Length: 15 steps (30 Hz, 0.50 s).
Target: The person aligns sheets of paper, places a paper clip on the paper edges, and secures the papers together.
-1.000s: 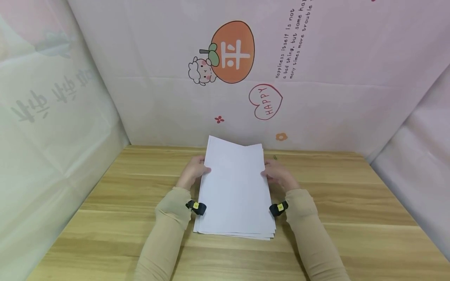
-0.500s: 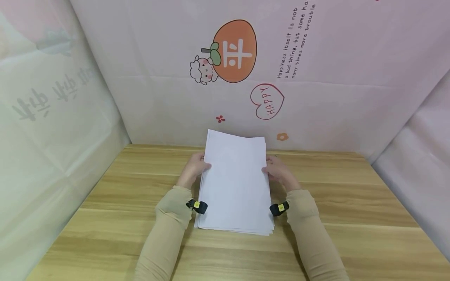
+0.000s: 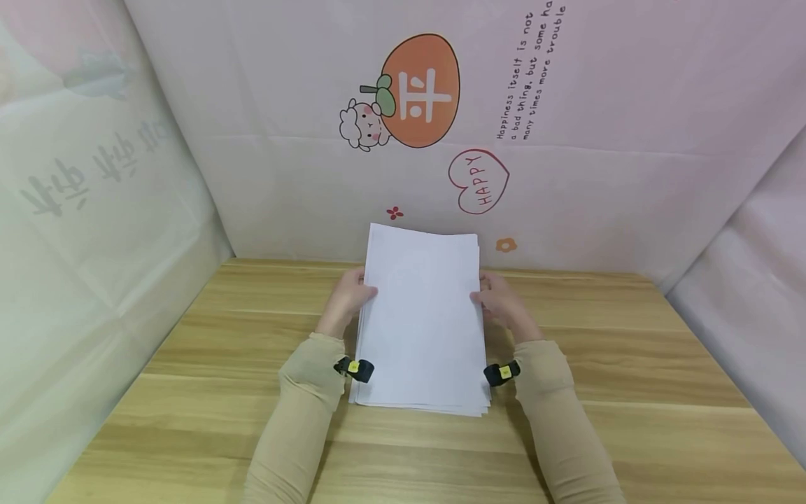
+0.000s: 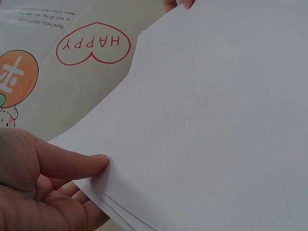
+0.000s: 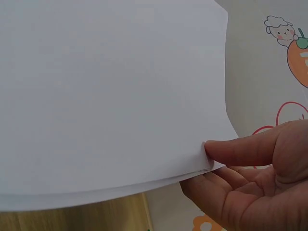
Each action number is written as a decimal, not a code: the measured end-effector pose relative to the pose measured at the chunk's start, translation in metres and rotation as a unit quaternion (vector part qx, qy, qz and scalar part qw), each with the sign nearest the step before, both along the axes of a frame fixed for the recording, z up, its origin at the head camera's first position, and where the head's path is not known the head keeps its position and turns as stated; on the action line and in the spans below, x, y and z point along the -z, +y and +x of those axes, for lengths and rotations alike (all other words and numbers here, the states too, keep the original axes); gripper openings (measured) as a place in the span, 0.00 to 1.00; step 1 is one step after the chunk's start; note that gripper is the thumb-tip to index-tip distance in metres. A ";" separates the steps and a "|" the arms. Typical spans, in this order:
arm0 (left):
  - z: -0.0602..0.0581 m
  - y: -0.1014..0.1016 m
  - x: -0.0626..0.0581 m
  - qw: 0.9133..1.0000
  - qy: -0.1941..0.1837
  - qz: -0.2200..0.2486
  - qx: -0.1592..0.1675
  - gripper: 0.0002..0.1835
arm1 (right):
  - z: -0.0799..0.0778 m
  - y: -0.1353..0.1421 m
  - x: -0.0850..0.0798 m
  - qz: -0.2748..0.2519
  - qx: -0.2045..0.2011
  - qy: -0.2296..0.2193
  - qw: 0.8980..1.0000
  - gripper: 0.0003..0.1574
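Between both hands is a stack of white paper sheets (image 3: 422,322), tilted with its far end raised before the back wall. Its sheets are slightly uneven along the near and side edges. My left hand (image 3: 346,299) pinches the left edge, thumb on top and fingers beneath, as the left wrist view also shows in the paper (image 4: 192,110). On the opposite edge my right hand (image 3: 504,302) pinches the same way; in the right wrist view its thumb presses the top sheet (image 5: 115,96) near a corner. The fingers under the stack are partly hidden.
A wood-grain table (image 3: 189,406) lies under the arms. Behind it rises a pale cloth wall (image 3: 302,196) printed with an orange fruit, a heart and lettering. Cloth also hangs on the left side (image 3: 113,266) and right side (image 3: 755,252).
The far end of the paper stack has risen and its top edge has become straighter. Its near edge has shifted slightly away from me. Both hands keep their hold and have moved up a little.
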<state>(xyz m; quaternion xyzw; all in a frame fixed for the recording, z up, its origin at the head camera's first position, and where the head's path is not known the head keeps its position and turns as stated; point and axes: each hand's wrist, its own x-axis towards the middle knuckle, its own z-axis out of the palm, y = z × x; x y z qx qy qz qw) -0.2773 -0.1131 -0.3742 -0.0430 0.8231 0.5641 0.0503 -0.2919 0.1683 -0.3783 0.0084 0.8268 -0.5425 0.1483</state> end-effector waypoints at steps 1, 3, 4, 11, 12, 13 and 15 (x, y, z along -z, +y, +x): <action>0.000 0.000 -0.001 1.000 0.004 0.002 0.000 0.25 | 0.000 0.000 -0.001 -0.001 -0.001 0.004 1.000 0.32; 0.001 0.001 -0.002 1.000 0.012 0.005 -0.001 0.25 | 0.001 0.001 -0.001 -0.001 0.001 0.010 1.000 0.32; 0.001 0.002 -0.003 1.000 0.017 0.006 -0.001 0.25 | 0.001 0.001 -0.002 -0.002 0.000 0.012 1.000 0.32; 0.003 0.005 -0.013 0.999 0.037 0.020 0.002 0.26 | 0.005 0.002 -0.009 0.003 -0.004 0.026 1.000 0.32; 0.004 0.006 -0.014 0.999 0.036 0.024 0.000 0.26 | 0.005 0.002 -0.010 0.000 -0.003 0.028 1.000 0.31; 0.004 0.006 -0.016 0.999 0.035 0.026 -0.001 0.27 | 0.006 0.002 -0.011 -0.003 -0.001 0.031 1.000 0.30; 0.005 0.007 -0.018 0.999 0.031 0.029 -0.005 0.26 | 0.006 0.002 -0.013 -0.005 0.003 0.036 0.999 0.29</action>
